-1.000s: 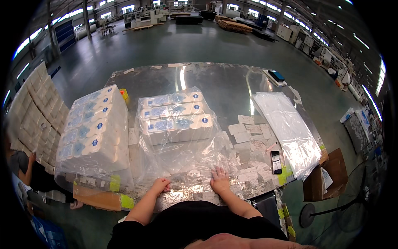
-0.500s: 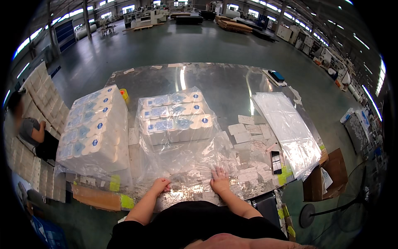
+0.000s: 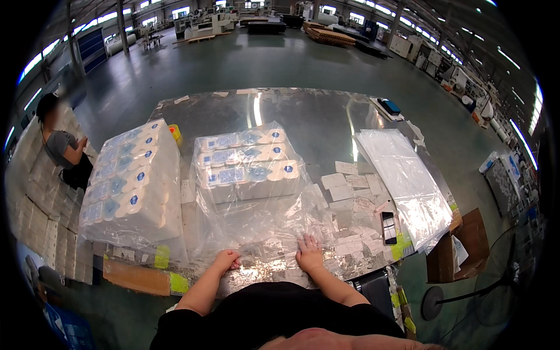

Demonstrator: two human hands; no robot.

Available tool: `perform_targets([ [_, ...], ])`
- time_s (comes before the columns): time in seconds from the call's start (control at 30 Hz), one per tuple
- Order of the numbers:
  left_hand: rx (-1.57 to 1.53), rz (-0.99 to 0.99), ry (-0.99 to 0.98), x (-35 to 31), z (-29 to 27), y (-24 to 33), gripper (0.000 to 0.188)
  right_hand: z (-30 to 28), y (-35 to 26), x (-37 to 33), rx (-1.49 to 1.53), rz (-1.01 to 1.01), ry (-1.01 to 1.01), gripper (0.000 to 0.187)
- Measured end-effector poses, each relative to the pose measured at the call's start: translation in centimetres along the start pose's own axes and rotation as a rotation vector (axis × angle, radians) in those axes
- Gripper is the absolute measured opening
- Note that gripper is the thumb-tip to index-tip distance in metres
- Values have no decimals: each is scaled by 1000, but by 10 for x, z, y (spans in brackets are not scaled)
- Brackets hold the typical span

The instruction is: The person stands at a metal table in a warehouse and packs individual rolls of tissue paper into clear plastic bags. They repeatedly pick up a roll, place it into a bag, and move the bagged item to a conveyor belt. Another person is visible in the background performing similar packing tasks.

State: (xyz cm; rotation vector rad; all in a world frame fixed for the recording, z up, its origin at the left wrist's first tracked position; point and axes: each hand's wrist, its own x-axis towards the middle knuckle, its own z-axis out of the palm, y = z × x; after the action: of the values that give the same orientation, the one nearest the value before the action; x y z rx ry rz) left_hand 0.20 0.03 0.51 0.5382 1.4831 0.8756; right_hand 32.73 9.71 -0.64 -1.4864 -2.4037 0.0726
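My left hand (image 3: 227,260) rests at the table's near edge, fingers curled in, with nothing showing in it. To its right, my right hand (image 3: 309,253) lies flat with fingers stretched out, by the near edge of a clear plastic bag (image 3: 251,221). Inside that bag, toward its far end, sit stacked packs of white paper rolls (image 3: 251,178) with blue print. The bag's near part spreads loose and wrinkled over the table. At the left stands a larger bagged block of the same roll packs (image 3: 131,181).
A pile of flat plastic bags (image 3: 402,186) lies at the right, beside a phone (image 3: 388,227). Paper labels cover the metal table (image 3: 315,116) nearby. A yellow tape roll (image 3: 175,132) sits behind the left block. A cardboard box (image 3: 466,245) and a fan stand right; a co-worker (image 3: 64,146) stands left.
The co-worker at the left has shifted farther back and a little to the right. Both my hands and the bagged packs have stayed where they were.
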Motion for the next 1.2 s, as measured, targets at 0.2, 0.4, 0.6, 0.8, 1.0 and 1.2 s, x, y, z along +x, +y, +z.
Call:
perform_targets([
  [0.2, 9, -12, -6, 2, -1, -1, 20, 1, 0, 0, -3, -13, 14, 49],
  [0.4, 10, -11, -9, 2, -1, -1, 18, -3, -1, 0, 4, -8, 9, 49],
  [0.6, 2, -4, -7, 2, -1, -1, 18, -2, -1, 0, -4, -10, 6, 49],
  [0.8, -1, -6, 1, 4, -1, -4, 17, -3, -1, 0, -10, -6, -7, 49],
  [1.0, 22, 4, 0, 3, -1, -3, 21, -3, -1, 0, -8, 2, -17, 48],
  [1.2, 22, 9, 8, 3, 0, -3, 20, -2, 0, 1, 1, -1, -5, 47],
])
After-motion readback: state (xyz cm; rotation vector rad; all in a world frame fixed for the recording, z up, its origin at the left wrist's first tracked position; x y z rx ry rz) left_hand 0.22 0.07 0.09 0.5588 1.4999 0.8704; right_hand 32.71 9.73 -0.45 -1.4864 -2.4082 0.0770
